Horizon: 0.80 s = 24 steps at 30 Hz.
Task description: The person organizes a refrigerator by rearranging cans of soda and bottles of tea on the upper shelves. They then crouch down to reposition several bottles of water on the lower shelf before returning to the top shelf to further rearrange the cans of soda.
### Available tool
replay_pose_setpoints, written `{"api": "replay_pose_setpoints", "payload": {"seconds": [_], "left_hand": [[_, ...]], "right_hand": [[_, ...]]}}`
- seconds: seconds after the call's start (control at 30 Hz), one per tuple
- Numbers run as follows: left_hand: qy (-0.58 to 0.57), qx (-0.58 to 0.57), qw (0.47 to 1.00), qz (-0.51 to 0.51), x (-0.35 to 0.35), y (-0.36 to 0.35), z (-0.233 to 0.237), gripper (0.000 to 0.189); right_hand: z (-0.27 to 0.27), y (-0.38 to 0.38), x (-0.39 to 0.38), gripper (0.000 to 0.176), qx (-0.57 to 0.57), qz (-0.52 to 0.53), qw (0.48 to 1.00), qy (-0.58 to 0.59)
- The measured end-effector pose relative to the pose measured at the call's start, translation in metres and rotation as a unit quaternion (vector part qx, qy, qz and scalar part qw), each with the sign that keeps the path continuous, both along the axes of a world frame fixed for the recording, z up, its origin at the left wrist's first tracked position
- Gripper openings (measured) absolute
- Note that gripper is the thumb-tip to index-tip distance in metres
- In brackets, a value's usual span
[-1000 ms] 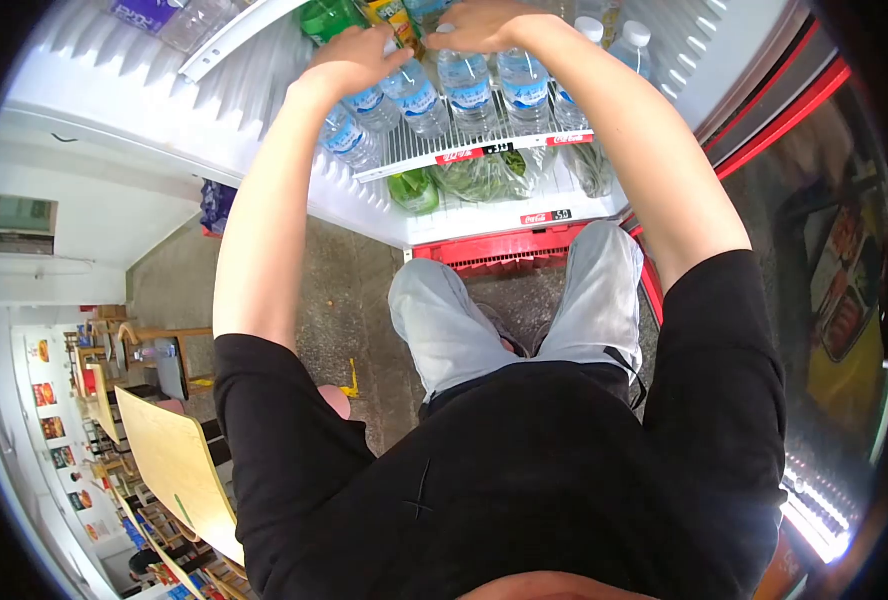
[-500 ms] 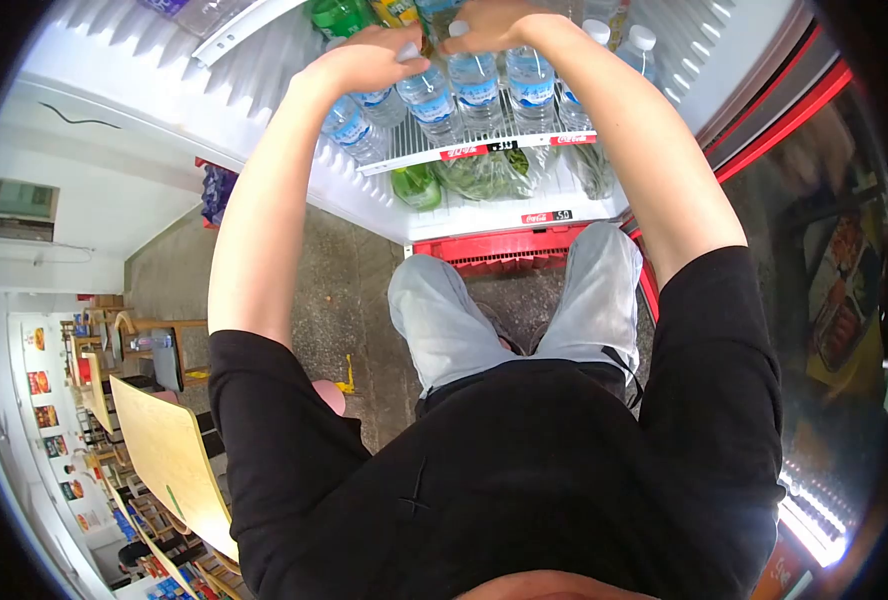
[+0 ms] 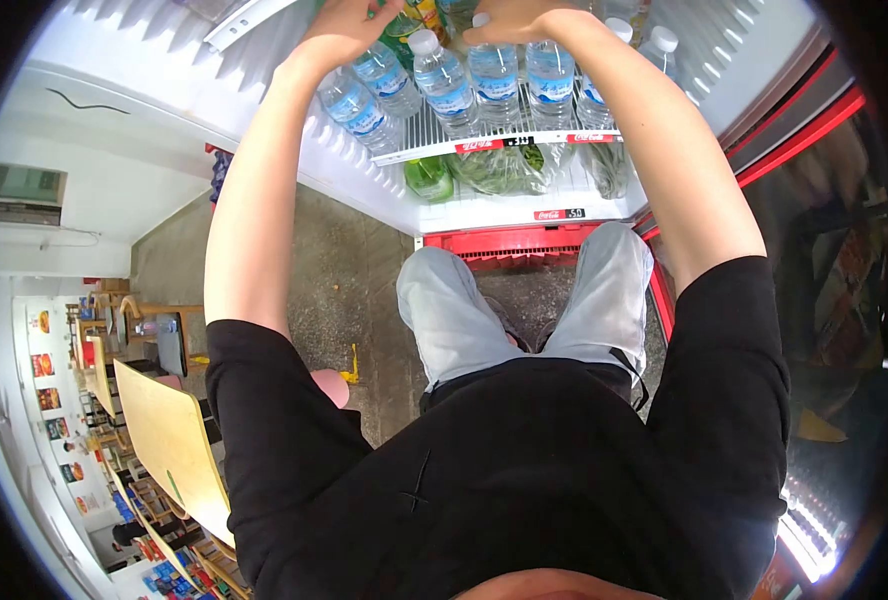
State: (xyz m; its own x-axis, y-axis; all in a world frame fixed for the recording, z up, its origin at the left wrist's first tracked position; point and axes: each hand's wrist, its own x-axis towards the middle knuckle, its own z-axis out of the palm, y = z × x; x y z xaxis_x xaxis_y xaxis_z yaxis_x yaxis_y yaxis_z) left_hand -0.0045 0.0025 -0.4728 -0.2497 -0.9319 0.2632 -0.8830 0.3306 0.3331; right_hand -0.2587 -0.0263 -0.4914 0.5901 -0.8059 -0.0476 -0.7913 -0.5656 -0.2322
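My left hand [image 3: 349, 28] is at the top edge of the view, over the left bottles in a fridge. Its visible fingers are apart; the rest is cut off. My right hand [image 3: 516, 20] is closed around the cap of a clear water bottle [image 3: 494, 75] in the front row. Beside that bottle stand another water bottle [image 3: 446, 88] with a white cap and one more [image 3: 550, 80] to the right. Two water bottles [image 3: 359, 108] lean at the left side. Behind them are a green bottle [image 3: 400, 30] and a yellow package [image 3: 429, 14].
The wire shelf's front rail [image 3: 444, 150] carries red price labels. Below it lie bagged greens [image 3: 499, 172] and a green bottle [image 3: 428, 178]. The open glass door [image 3: 824, 260] is on the right. Wooden tables [image 3: 169, 440] and chairs stand at the left. A person [image 3: 142, 530] is far off.
My left hand has left the cap of a front water bottle and moved up and left. My right hand stays at its bottle. The view has shifted slightly.
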Motion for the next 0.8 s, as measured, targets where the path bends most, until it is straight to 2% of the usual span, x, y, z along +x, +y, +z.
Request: {"api": "replay_pose_setpoints", "payload": {"seconds": [0.03, 0.13, 0.23, 0.33, 0.43, 0.53, 0.63, 0.8], "left_hand": [[-0.07, -0.224, 0.972, -0.021, 0.029, -0.029, -0.033, 0.039], [-0.171, -0.184, 0.967, 0.03, 0.055, -0.038, -0.044, 0.053], [-0.169, -0.019, 0.98, 0.105, 0.05, -0.03, -0.047, 0.059], [-0.169, -0.001, 0.982, 0.08, 0.054, -0.026, -0.05, 0.06], [-0.126, -0.079, 0.989, 0.01, 0.059, -0.023, -0.057, 0.056], [-0.114, -0.015, 0.993, 0.01, 0.058, -0.02, -0.056, 0.051], [-0.101, 0.002, 0.994, -0.048, 0.057, -0.015, -0.052, 0.041], [-0.043, 0.051, 0.995, -0.072, 0.05, -0.007, -0.046, 0.027]], "right_hand": [[0.0, -0.001, 0.0, 0.064, -0.001, -0.001, 1.0, -0.004], [0.005, 0.004, 0.0, 0.063, 0.013, -0.01, 1.0, -0.002], [0.01, 0.01, -0.001, 0.062, 0.033, -0.01, 0.999, -0.013], [0.006, 0.004, -0.001, 0.062, 0.03, 0.003, 0.999, -0.014], [0.001, 0.001, -0.001, 0.062, 0.013, 0.008, 1.0, -0.023], [0.0, -0.002, 0.002, 0.064, -0.01, 0.025, 1.0, 0.005], [0.011, 0.004, -0.001, 0.066, 0.026, 0.054, 0.998, 0.013], [0.002, -0.004, 0.004, 0.068, 0.006, 0.024, 1.0, 0.016]]}}
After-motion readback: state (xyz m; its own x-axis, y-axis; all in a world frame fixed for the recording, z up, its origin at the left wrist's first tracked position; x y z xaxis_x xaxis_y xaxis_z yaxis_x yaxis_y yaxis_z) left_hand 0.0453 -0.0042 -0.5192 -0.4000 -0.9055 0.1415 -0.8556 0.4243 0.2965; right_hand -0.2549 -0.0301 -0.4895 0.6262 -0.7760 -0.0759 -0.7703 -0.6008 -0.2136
